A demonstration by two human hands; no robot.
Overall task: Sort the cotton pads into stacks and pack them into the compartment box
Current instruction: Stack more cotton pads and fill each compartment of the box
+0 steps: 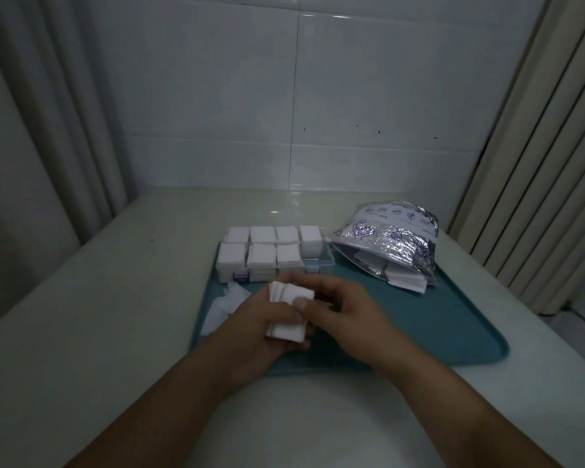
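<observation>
Over the near-left part of the teal tray (453,332), the left hand (264,329) grips a stack of cotton pads (289,312) while the right hand (345,310) closes on its edge, apparently to square it for the last free cell at the near-right corner of the compartment box (321,261).

You can read one word only: "Date", printed upside down from where you sit, on the white strip along the far top edge of the silvery foil bag (390,238) at the right of the tray. The small round emblems beside it on that strip are too small to read, as is the blue label (239,275) on the compartment box (318,265) front.
</observation>
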